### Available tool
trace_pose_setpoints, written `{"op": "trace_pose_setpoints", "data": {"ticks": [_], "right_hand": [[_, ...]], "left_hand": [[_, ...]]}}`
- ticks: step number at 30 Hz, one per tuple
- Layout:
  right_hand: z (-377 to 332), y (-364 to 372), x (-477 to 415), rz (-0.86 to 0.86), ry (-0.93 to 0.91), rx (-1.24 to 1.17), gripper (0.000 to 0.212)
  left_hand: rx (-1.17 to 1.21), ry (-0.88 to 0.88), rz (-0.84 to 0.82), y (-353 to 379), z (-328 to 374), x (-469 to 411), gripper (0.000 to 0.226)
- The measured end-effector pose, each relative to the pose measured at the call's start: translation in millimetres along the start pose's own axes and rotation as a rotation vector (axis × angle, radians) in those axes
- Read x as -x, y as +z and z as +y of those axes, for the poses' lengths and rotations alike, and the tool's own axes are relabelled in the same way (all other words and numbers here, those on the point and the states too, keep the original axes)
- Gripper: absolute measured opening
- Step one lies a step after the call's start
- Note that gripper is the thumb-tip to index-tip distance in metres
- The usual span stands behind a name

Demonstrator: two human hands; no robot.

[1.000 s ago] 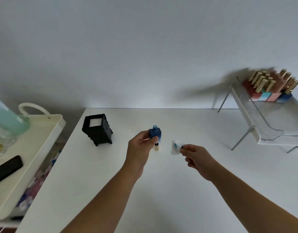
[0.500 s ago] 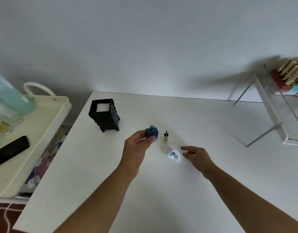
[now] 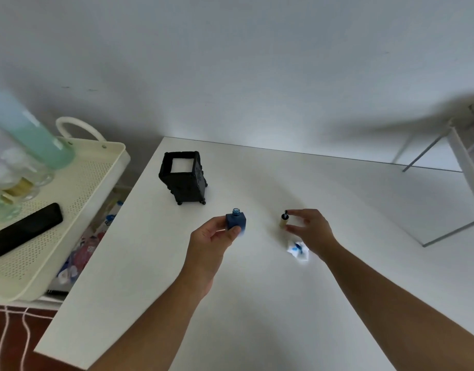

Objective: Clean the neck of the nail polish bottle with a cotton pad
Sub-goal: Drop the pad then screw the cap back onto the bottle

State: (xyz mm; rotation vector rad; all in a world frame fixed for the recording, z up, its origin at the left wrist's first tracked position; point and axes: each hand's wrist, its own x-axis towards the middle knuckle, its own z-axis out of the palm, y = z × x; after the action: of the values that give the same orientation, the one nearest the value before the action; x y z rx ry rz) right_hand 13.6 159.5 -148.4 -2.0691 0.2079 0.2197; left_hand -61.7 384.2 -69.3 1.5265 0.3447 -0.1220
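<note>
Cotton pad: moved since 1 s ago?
Yes. It was pinched in the right hand above the table; now the pad lies on the table, below the upright cap, which the fingers reach for.

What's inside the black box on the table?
The black box is open on top and shows something flat and white inside, probably cotton pads. Its walls hide how deep the stack goes.

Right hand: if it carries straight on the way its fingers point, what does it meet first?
Most likely the brush cap, standing upright on the table just ahead of the right hand, whose fingers are spread around it. Whether they touch yet is unclear. The stained cotton pad lies behind, under the wrist.
</note>
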Motion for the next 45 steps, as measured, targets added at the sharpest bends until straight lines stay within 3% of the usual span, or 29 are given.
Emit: {"op": "trace_pose_setpoints", "data": {"ticks": [5, 11, 15, 21, 24, 28, 45], "right_hand": [[-5, 13, -5, 0.049, 0.024, -0.005, 0.021], [-16, 7, 2, 0.085, -0.003, -0.066, 0.018], [-41, -16, 15, 0.065, -0.153, -0.043, 0.009], [-87, -65, 46, 0.120, -0.361, -0.003, 0.025], [-109, -90, 62, 0.095, -0.420, -0.016, 0.020], [-130, -120, 79, 0.099, -0.473, -0.016, 0.012], [-158, -164, 109, 0.110, -0.603, 0.199, 0.013]], "left_hand": [[-0.002, 0.001, 0.017, -9, -4, -2, 0.023], [0.003, 0.010, 0.026, -12, -3, -2, 0.022], [0.016, 0.054, -0.021, 0, 9, 1, 0.025], [0.051, 0.118, -0.060, 30, 32, 4, 0.021], [0.062, 0.137, -0.094, 44, 42, 7, 0.017], [0.065, 0.166, -0.135, 62, 56, 15, 0.015], [-0.069, 0.326, -0.207, 92, 85, 23, 0.021]]}}
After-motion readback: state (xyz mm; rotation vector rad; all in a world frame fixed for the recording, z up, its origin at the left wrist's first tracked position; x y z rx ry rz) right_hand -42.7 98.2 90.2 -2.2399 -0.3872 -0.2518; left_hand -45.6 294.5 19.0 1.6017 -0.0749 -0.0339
